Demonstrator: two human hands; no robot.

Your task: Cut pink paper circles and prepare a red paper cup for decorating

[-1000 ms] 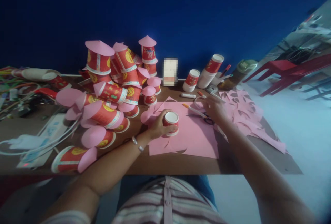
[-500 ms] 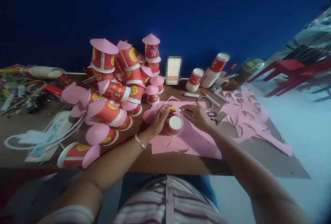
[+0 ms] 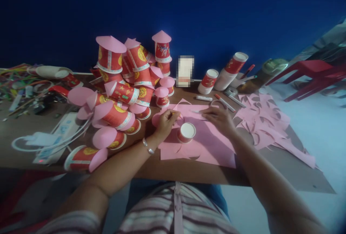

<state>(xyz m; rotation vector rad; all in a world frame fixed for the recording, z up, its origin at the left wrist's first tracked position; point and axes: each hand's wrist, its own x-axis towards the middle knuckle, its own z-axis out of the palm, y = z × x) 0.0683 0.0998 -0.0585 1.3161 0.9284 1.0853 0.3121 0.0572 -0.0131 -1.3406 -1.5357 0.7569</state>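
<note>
My left hand [image 3: 167,123] pinches a small orange piece, perhaps a cap, behind and left of a red paper cup. That cup [image 3: 186,133] stands bottom up on pink paper [image 3: 213,144]. To the right, my right hand [image 3: 220,118] is closed on a slim white pen-like object [image 3: 195,111] whose tip points left. A gap separates the two hands. A pink disc [image 3: 156,119] lies beside my left wrist, partly hidden.
Red cups with pink cone tops [image 3: 110,57] crowd the left. A white power strip [image 3: 62,133] lies front left. Paper scraps [image 3: 265,122] cover the right. Behind are a marker [image 3: 204,98], tape [image 3: 231,91] and stacked cups [image 3: 232,70].
My hands have moved apart, separating the white pen-like object from the orange piece. The right hand shifted right. The whole view has also shifted slightly.
</note>
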